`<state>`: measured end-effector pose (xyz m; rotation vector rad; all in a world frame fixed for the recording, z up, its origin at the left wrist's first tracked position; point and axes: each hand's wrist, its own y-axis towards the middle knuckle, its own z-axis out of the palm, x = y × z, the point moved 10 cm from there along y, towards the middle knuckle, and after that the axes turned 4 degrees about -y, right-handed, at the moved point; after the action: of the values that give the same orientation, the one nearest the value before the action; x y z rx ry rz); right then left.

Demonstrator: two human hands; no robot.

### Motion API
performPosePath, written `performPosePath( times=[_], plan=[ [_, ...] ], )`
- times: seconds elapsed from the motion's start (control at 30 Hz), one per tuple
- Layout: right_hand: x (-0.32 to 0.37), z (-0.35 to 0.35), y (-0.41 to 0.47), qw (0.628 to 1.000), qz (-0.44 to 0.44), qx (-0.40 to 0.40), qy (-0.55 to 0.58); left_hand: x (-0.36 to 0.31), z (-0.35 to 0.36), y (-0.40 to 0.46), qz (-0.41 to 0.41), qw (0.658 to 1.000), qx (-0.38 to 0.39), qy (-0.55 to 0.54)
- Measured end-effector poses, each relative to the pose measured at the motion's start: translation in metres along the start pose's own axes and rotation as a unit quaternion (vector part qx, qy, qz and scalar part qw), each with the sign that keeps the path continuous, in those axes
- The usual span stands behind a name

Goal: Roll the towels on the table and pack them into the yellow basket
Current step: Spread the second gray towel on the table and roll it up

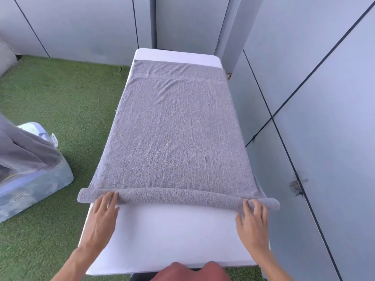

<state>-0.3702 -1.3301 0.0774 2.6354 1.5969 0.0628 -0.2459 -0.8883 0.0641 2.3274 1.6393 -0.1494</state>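
A gray towel (172, 126) lies flat along the white desk (168, 236), covering most of its top. Only a bare strip of desk shows past the towel's far hem, and a wider bare stretch lies between the towel and me. The towel's near edge is turned over into a thin roll (178, 196) that runs across the desk's full width, with both ends poking just past the desk's sides.

My left hand (104, 209) rests on the left part of the roll, fingers straight and close together, fingertips on the cloth and palm over the bare desk. My right hand (252, 218) sits on the right end of the roll; its fingers bend over the rolled cloth, and the towel bunches up slightly under them. Both hands are well apart, one near each side of the desk.

Left of the desk, on the green turf (67, 102), stands a clear plastic bin (40, 187) with another gray towel (26, 151) draped over its rim. A white object (38, 130) sits on the turf just beyond that bin; I cannot tell what it is. Gray wall panels (324, 98) rise right of the desk and behind its far end.
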Motion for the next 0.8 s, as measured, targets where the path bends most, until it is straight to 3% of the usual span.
performPosePath(
  times=[0.3, 0.4, 0.5, 0.57, 0.63, 0.7, 0.8],
  plan=[
    [0.004, 0.024, 0.043, 0.994, -0.026, 0.082, 0.069, 0.021, 0.002, 0.050, -0.054, 0.988, 0.143, -0.004],
    [0.001, 0.017, 0.022, 0.991, -0.047, 0.096, 0.078, 0.023, 0.012, 0.037, -0.071, 0.964, 0.254, 0.011],
    [-0.016, 0.011, 0.015, 0.979, -0.016, 0.143, 0.142, 0.025, 0.017, 0.034, -0.123, 0.934, 0.329, -0.057],
    [-0.024, 0.007, 0.025, 0.957, 0.019, 0.185, 0.223, 0.034, 0.017, 0.045, -0.175, 0.924, 0.310, -0.138],
    [-0.028, 0.003, 0.036, 0.925, 0.075, 0.223, 0.298, 0.045, 0.005, 0.060, -0.211, 0.936, 0.211, -0.188],
    [-0.032, 0.003, 0.044, 0.908, 0.120, 0.234, 0.326, 0.048, -0.013, 0.066, -0.190, 0.971, 0.111, -0.097],
    [-0.038, -0.004, 0.046, 0.946, 0.113, 0.123, 0.276, 0.020, -0.023, 0.054, -0.093, 0.995, 0.028, -0.037]
  ],
)
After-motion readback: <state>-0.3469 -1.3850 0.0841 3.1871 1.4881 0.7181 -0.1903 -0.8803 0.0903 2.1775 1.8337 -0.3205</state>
